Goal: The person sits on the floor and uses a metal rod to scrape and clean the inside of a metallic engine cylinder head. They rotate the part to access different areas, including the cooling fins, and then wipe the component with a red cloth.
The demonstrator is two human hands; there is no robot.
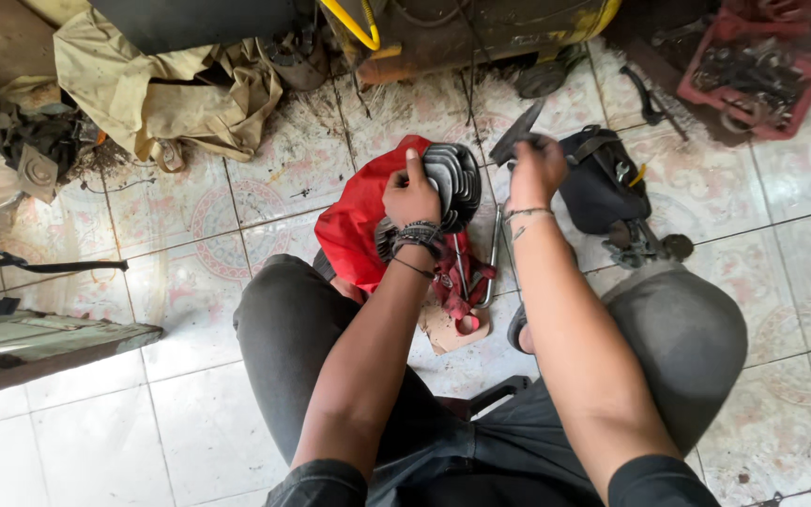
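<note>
I sit low over a tiled floor with my knees apart. My left hand grips a stack of dark ring-shaped metal plates held on edge over a red cloth. My right hand holds one flat dark plate lifted just to the right of the stack. Both wrists wear thin bands. Long metal tools and a red rag lie on the floor under my hands.
A black pouch with tools lies right of my right hand. A red tray of metal parts sits at the top right. A crumpled tan cloth and clutter lie at the top left, a yellow machine at the top.
</note>
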